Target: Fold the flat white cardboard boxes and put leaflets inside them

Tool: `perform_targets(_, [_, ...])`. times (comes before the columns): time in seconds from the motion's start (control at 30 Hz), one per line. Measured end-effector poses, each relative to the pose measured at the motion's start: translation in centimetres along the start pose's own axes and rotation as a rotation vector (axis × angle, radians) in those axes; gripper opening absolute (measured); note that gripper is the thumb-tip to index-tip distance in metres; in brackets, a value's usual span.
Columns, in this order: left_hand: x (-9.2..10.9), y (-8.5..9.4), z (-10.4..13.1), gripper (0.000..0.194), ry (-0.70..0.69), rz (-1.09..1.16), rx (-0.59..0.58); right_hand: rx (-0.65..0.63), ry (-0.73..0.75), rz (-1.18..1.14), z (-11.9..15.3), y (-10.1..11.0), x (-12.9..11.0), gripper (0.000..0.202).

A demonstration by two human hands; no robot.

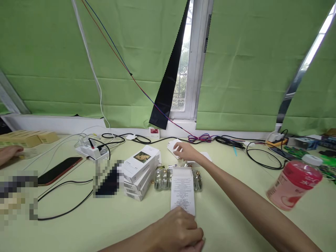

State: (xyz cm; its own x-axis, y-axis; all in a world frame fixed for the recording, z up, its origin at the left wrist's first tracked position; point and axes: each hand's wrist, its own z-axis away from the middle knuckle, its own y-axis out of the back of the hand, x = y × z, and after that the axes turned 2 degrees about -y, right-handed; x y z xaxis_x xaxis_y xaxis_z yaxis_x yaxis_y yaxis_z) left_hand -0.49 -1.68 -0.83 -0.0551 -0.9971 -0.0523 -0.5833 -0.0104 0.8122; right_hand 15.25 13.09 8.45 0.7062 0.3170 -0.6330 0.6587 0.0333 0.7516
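One leaflet [183, 187] edge meets left hand [180, 229] — right hand [186, 151] apart

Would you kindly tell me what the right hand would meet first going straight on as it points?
Probably the small white item directly ahead of the right hand; whether they already touch is unclear.

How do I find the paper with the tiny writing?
Find the pale green table. Near its middle, a long white paper runs down to the person's left hand. Unlike the white boxes stacked nearby, it's a thin strip covered in small print.
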Motion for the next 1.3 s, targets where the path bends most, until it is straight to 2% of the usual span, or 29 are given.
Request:
perform_targets(0.07, [-0.1, -0.1, 0.1, 0.027, -0.001, -0.015, -0.003, -0.164, 0.029, 0.036, -2.1, -1.4, 0.2, 0.013])
perform_targets(0.17, [-0.1, -0.2, 0.2, 0.028, -0.013, -0.045, 0.012, -0.294, 0.07, 0.098, -4.4, -3.3, 0.2, 0.017])
perform_targets(0.43, [0.1, -0.1, 0.3, 0.034, -0.044, -0.113, 0.03, -0.39, 0.222, 0.274, -7.5, -6.8, 0.4, 0.042])
perform_targets(0.57, [-0.1, -0.2, 0.7, 0.026, -0.062, -0.119, -0.005, -0.39, 0.292, 0.328, -8.0, -7.8, 0.8, 0.059])
perform_targets(0.67, [-0.2, -0.4, 0.9, 0.02, -0.074, -0.115, -0.03, -0.405, 0.34, 0.365, -8.1, -8.2, 0.8, 0.056])
perform_targets(0.87, [-0.2, -0.4, 0.9, 0.022, -0.061, -0.112, -0.046, -0.422, 0.378, 0.481, -7.9, -8.1, 0.3, 0.043])
perform_targets(1.03, [-0.4, -0.9, 1.2, 0.019, -0.07, -0.143, -0.085, -0.391, 0.374, 0.592, -7.5, -7.8, 0.2, 0.042])
perform_targets(1.3, [-0.4, -0.9, 1.2, 0.017, -0.063, -0.125, -0.053, -0.383, 0.394, 0.671, -7.1, -7.6, -0.8, 0.043])
